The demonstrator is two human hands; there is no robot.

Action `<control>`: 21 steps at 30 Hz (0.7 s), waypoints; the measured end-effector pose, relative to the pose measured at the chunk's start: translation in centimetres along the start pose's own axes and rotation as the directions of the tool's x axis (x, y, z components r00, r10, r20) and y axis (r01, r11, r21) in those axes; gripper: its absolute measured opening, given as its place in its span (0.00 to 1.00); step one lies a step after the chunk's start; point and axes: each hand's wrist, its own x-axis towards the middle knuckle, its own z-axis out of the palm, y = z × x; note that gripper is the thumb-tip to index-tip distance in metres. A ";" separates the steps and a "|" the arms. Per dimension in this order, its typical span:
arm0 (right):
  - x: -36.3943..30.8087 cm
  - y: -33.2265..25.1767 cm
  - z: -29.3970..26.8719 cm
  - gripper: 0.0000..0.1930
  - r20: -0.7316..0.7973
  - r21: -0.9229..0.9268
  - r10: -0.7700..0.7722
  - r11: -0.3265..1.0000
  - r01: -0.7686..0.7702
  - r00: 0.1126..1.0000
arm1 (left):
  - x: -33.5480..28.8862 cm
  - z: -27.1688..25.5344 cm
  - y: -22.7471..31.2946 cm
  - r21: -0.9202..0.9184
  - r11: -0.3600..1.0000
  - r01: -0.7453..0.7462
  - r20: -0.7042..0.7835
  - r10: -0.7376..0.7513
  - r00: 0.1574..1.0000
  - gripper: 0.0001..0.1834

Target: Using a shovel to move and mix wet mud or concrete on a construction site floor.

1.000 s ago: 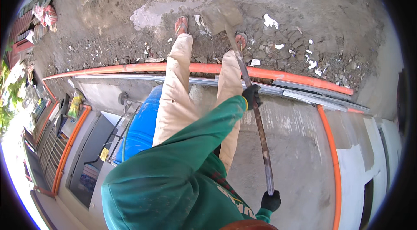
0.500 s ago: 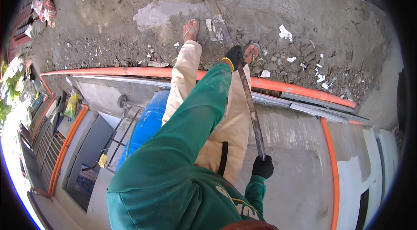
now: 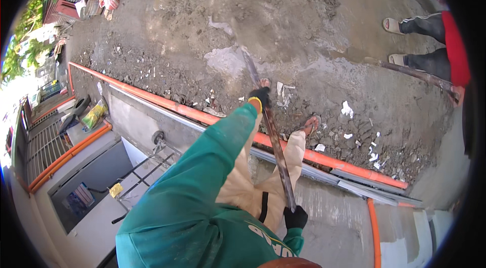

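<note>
My left hand [image 3: 260, 98], in a black glove with a yellow cuff, is closed around the upper middle of a long brown pole-handled tool [image 3: 278, 151]. Its near end is wrapped by my right hand [image 3: 295, 217], also black-gloved, low beside my beige trousers. The handle slants away from me to the upper left. Its far end meets the wet grey mix [image 3: 226, 60] on the ground, and the tool's head cannot be made out there.
An orange pipe [image 3: 331, 160] crosses between my legs, with grey metal strips [image 3: 314, 171] along it. Paper scraps [image 3: 347, 110] and rubble lie beyond. At right another person [image 3: 458, 50] holds a similar long pole [image 3: 417, 73]. A black-framed hand cart [image 3: 147, 169] stands at left.
The view has shifted, bringing another person in at right. The tool's far end, where a flat blade showed, has gone down into the mix. Both hands keep their hold.
</note>
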 end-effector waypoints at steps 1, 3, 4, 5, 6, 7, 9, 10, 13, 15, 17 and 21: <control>5.3 -3.1 -0.1 0.15 0.101 0.132 -0.337 0.937 0.323 0.936 | 5.1 -10.8 8.3 0.521 0.757 -0.395 0.020 0.452 0.892 0.11; 7.9 -8.6 -5.0 0.10 0.677 0.570 -0.258 0.776 -0.270 0.689 | 3.6 -7.5 12.9 0.574 0.796 -0.189 -0.279 0.408 0.869 0.12; 10.0 -10.3 -5.4 0.10 0.842 0.536 -0.321 0.592 -0.602 0.434 | 2.5 -8.0 15.6 0.633 0.744 -0.212 -0.341 0.514 0.787 0.19; 11.1 -10.0 -5.8 0.13 0.828 0.507 -0.490 0.447 -0.737 0.272 | -0.2 -3.1 15.5 0.847 0.498 -0.185 -0.283 0.718 0.636 0.23; 12.3 -11.8 -6.1 0.14 0.740 0.508 -0.659 0.416 -0.754 0.135 | -1.1 -4.1 18.0 0.868 0.427 -0.252 -0.268 0.831 0.487 0.24; 12.9 -14.4 -6.9 0.15 0.749 0.567 -0.650 0.527 -0.633 0.130 | -1.8 -6.5 21.3 0.844 0.493 -0.209 -0.324 0.781 0.535 0.25; 13.0 -15.3 -7.2 0.15 0.819 0.572 -0.509 0.686 -0.450 0.266 | -3.6 -9.3 22.0 0.727 0.567 -0.387 -0.346 0.790 0.507 0.23; 12.4 -12.2 -6.9 0.15 0.826 0.563 -0.473 0.657 -0.501 0.307 | -7.2 -4.6 19.2 0.391 0.790 -0.472 -0.226 0.579 0.783 0.19; 9.6 -6.9 -5.6 0.16 0.506 0.538 -0.400 0.839 0.084 0.764 | -10.7 -5.8 14.4 -0.191 0.895 -0.404 0.058 0.421 0.905 0.10; 7.9 -0.4 -5.8 0.18 0.072 0.147 -0.518 0.851 0.505 0.852 | -11.5 -3.9 10.1 -0.298 0.918 -0.262 0.147 0.315 0.937 0.08; 4.7 5.5 -6.6 0.17 0.122 0.099 -0.398 0.917 0.387 0.909 | -11.8 -0.5 3.5 -0.384 0.920 -0.083 0.258 0.193 0.947 0.07; -0.6 12.9 -8.7 0.12 -0.094 -0.211 -0.062 0.977 0.041 0.994 | -8.6 4.6 -12.4 -0.418 0.902 0.112 0.277 0.009 0.961 0.17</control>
